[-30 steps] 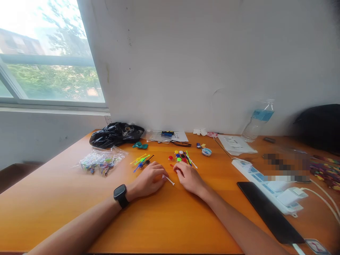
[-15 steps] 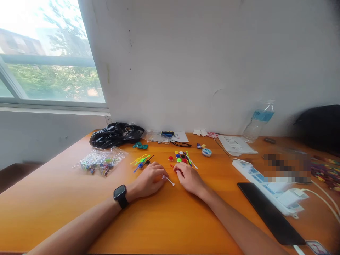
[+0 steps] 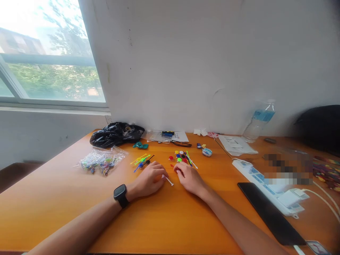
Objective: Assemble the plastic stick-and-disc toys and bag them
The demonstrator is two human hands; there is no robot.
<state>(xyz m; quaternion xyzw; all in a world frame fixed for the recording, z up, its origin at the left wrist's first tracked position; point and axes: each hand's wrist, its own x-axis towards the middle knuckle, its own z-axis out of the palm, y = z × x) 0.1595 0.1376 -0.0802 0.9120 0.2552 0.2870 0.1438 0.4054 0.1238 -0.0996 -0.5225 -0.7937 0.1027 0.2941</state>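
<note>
My left hand [image 3: 150, 179], with a dark watch on its wrist, is closed on a thin white plastic stick [image 3: 168, 180] that slants down toward the right. Opposite it, my right hand [image 3: 189, 176] has its fingers pinched together; a small red pointed plastic piece [image 3: 172, 165] shows at their tips, the rest hidden. Just past the left hand lie yellow, green, blue and black arrow-ended sticks [image 3: 140, 160]. Beyond the right hand sits a cluster of small coloured round plastic pieces [image 3: 181, 156], with more sticks [image 3: 191, 160] beside them.
A clear bag of coloured parts [image 3: 102, 163] lies left, a black plastic bag [image 3: 115, 135] behind it. A round container [image 3: 207, 152] stands beyond the right hand. On the right are a power strip [image 3: 259, 180], a black phone-like slab [image 3: 268, 212] and a bottle [image 3: 256, 124].
The free end of the white stick has shifted very slightly left. Both hands stay in nearly the same place and pose.
</note>
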